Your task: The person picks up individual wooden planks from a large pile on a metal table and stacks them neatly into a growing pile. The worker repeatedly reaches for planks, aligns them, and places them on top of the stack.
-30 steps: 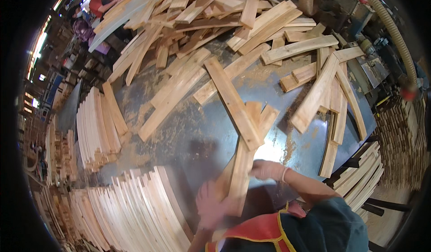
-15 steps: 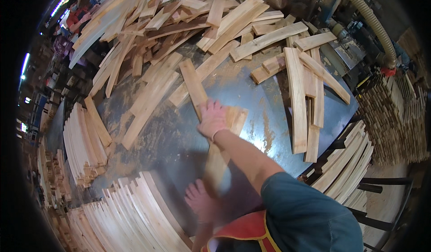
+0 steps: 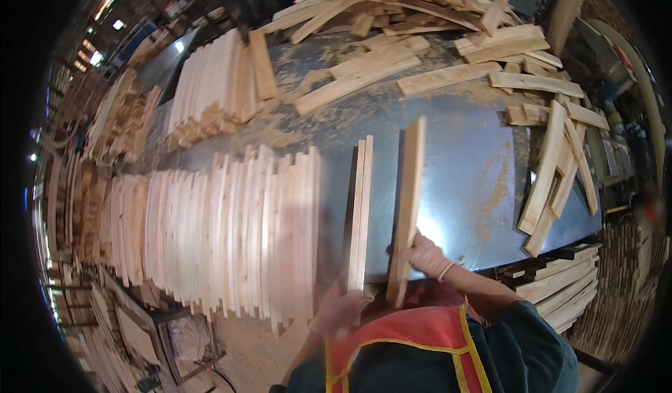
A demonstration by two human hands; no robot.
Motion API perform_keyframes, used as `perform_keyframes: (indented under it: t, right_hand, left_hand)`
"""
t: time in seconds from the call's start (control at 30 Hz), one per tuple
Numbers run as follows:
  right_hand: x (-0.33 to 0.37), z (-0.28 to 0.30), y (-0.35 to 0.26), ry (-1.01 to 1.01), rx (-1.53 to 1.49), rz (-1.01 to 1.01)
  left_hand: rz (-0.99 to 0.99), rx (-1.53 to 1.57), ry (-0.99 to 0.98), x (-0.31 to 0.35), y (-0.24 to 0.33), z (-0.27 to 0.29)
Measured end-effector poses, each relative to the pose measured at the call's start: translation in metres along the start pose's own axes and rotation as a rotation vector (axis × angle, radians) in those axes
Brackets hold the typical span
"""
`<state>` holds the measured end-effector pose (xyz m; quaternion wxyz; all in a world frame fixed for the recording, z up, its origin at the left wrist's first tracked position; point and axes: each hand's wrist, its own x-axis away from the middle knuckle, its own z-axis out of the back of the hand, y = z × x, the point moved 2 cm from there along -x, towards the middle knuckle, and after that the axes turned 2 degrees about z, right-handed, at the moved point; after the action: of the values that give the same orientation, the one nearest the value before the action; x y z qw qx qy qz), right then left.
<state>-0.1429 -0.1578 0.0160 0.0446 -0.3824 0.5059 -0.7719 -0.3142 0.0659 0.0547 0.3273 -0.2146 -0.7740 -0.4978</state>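
Observation:
Close to my body, my right hand (image 3: pixel 425 254) is wrapped round the lower part of a pale wooden board (image 3: pixel 411 183), which stands on its narrow edge and points away from me. Left of it, two thin boards (image 3: pixel 361 204) stand on edge, pressed side by side. My left hand (image 3: pixel 339 310), blurred, grips their near end. A strip of bare metal tabletop separates the two boards from the single one. To the left, a long row of boards on edge (image 3: pixel 231 225) lies packed together, its nearest boards beside my left hand.
A loose heap of boards (image 3: pixel 420 8) covers the far side of the metal table (image 3: pixel 462 155), which is dusted with sawdust. Crossed boards (image 3: pixel 553 169) lie at the right. Another upright bundle (image 3: pixel 213 78) stands at the far left. Stacked boards (image 3: pixel 560 277) sit below the table's right edge.
My right hand, flat on a board mid-table before, now grips a board near my body. My left hand, earlier spread open, has closed on two boards. The view has turned left.

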Motion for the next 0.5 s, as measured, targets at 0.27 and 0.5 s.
perform_keyframes:
  t: [0.27,0.5]
  right_hand:
    - [-0.034,-0.125,-0.05,-0.528,0.378,0.337]
    - [-0.02,0.136,0.0,0.609,0.538,0.105]
  left_hand:
    - [-0.623,-1.495,0.677,0.004,0.006,0.019]
    - [-0.693,-1.455,0.835,-0.015,-0.029,0.022]
